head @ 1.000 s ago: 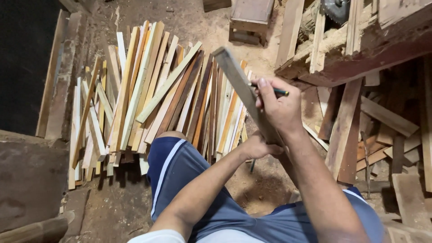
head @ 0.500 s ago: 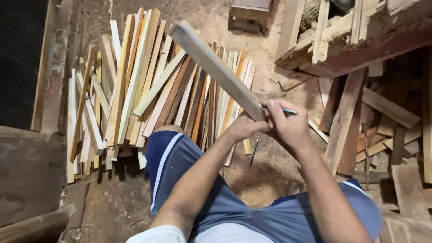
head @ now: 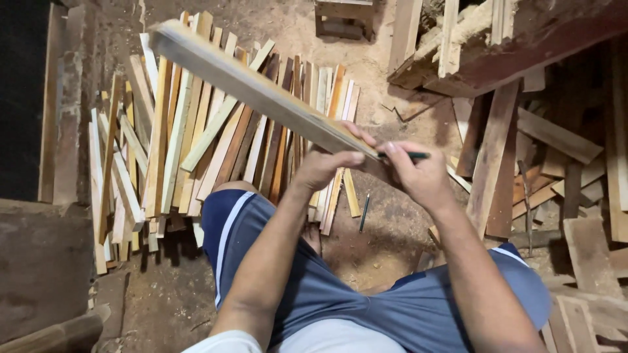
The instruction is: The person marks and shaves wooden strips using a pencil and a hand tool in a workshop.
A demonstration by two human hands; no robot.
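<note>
Gripping long pale wooden slat (head: 261, 91) mid-frame with our left hand (head: 324, 168); right hand (head: 422, 176) pinches dark green pencil (head: 409, 156) against it.

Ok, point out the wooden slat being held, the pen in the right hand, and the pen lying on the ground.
wooden slat (head: 255, 88), head view, mid-length of its top face
green pen (head: 411, 155), head view, barrel beyond the fingers
pen on the ground (head: 364, 214), head view, middle of its barrel

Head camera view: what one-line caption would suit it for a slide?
Left hand grips a long wooden slat while right hand holds a dark pencil against it, above piled slats.
</note>
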